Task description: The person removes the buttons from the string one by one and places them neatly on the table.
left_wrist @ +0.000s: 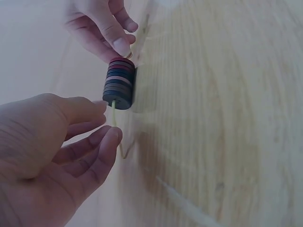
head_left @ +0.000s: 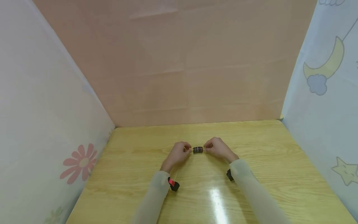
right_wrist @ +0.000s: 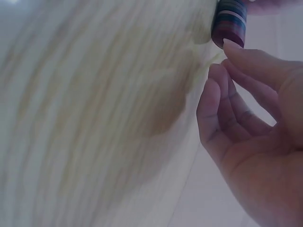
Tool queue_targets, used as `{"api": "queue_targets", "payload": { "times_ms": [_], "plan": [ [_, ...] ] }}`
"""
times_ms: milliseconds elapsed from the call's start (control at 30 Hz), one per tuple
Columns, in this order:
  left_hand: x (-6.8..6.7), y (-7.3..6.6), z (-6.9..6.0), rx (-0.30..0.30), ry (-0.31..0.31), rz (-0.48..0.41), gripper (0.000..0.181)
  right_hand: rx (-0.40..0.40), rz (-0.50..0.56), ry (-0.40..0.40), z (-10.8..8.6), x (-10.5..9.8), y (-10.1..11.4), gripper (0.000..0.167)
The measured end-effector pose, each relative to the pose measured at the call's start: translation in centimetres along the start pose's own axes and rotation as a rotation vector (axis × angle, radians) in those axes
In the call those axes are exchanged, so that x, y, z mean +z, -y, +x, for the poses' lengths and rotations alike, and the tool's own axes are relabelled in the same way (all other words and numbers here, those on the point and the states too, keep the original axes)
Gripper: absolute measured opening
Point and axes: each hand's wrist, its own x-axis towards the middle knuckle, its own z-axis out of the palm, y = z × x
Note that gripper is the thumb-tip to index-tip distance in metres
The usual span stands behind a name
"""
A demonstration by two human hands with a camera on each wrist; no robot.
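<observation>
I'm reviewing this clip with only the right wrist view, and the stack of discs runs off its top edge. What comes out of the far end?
Observer: In the left wrist view, a yellow cord comes out of that end of the stack of discs and runs to the left hand.
Reviewer: Does the left wrist wear anything?
Observer: Yes, the head view shows a black device there, with a red patch beside it.

A white streak of glare (head_left: 218, 205) marks the near worktop (head_left: 117, 174) in the softly lit head view. Both wrist views are dim and hazy, a soft-edged shadow (right_wrist: 165, 111) falling beside the right hand's fingers (right_wrist: 208, 101).
</observation>
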Motion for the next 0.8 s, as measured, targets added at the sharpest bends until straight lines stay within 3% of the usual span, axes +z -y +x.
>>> {"api": "queue_targets", "payload": {
  "times_ms": [400, 800],
  "plan": [
    [0.66, 0.47, 0.53, 0.002, -0.013, -0.004, 0.017, 0.022, -0.032, 0.013, 0.2, 0.52, 0.13, 0.012],
    [0.82, 0.27, 0.95, 0.014, -0.002, 0.033, 0.016, -0.001, -0.047, 0.01, 0.65, 0.69, 0.63, 0.017]
  ]
}}
